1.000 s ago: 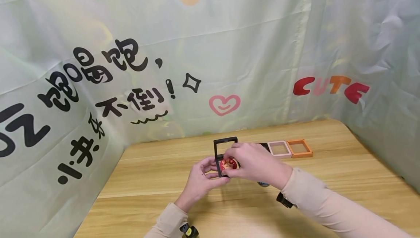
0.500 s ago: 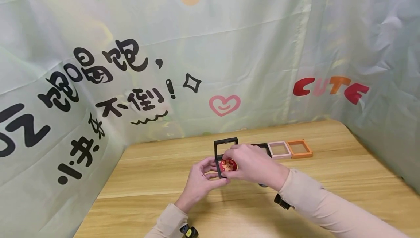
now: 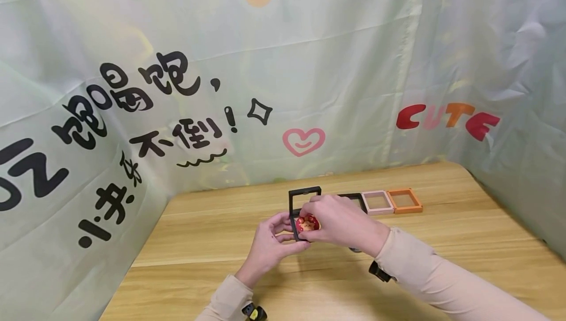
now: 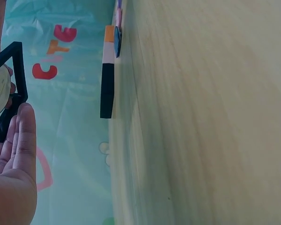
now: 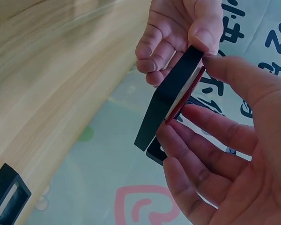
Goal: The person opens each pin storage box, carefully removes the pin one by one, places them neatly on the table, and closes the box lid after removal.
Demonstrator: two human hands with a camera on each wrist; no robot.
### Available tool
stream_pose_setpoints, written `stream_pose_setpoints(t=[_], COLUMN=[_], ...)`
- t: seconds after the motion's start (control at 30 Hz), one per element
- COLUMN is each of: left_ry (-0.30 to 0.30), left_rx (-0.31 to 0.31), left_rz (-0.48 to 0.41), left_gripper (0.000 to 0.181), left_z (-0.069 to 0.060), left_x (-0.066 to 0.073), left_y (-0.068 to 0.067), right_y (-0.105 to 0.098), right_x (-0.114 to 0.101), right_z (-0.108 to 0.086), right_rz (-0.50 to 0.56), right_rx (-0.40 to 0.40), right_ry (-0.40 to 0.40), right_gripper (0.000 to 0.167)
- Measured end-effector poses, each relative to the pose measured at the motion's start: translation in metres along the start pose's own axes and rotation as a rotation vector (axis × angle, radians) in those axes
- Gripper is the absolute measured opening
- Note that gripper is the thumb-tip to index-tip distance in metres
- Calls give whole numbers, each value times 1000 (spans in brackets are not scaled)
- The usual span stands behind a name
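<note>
A hinged black display frame (image 3: 291, 205) stands unfolded above the table, one half upright and the other tilted towards me. My left hand (image 3: 271, 242) holds it from the left, thumb along the lower edge. In my right hand (image 3: 347, 220), thumb and fingers pinch a round red badge (image 3: 308, 222) with a cartoon face, at the lower half of the frame. From the right wrist, the badge's red rim (image 5: 196, 86) lies close along the frame's inner side; whether it touches the film is unclear. The left wrist view shows a pale round surface (image 4: 0, 89) through the frame.
Another black frame (image 3: 353, 196), a pink frame (image 3: 391, 204) and an orange frame (image 3: 409, 209) lie in a row at the back right of the table (image 3: 199, 242). A small dark round thing (image 3: 355, 249) is mostly hidden under my right wrist. Printed cloth hangs behind.
My right hand has shifted slightly left and down with the badge, which shows more face-on. More of the black frame on the table shows. My left hand stays put.
</note>
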State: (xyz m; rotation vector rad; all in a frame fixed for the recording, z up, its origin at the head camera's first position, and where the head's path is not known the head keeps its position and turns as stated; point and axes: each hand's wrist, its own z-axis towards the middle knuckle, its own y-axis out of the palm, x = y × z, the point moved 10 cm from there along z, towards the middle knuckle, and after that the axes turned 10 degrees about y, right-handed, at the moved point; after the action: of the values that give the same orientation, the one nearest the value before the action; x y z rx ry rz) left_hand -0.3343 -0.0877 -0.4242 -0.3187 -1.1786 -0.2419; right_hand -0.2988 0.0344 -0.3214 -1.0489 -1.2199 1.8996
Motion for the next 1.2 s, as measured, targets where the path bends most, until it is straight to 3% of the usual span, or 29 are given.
stream_pose_setpoints(t=[0.9, 1.2], left_ry=[-22, -22], left_rx=[-2, 46], left_rz=[-16, 14], left_gripper=[62, 60], left_z=[0, 2], left_x=[-2, -1], left_y=[-2, -13], right_y=[-13, -13], right_x=[11, 26], right_z=[-6, -6], right_rz=[-13, 9], right_rx=[84, 47], right_ry=[-16, 25], right_gripper=[24, 25])
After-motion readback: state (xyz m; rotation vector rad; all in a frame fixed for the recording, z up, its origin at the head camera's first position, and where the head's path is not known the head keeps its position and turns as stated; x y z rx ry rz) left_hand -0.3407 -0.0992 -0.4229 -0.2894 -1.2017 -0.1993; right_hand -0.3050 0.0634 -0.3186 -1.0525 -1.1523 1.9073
